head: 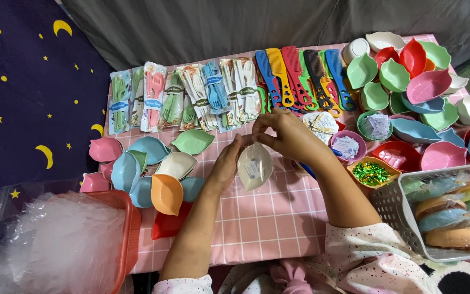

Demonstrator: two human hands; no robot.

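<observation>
— pink floral sleeves sit closest, and what do both hands hold?
— a cream leaf-shaped dish in a clear bag, between them above the pink checked bench. the left hand cups its side; the right hand pinches the bag's top.
— around them?
— coloured combs beyond the right hand, a white basket to its right, pastel dishes left of the left hand.
</observation>
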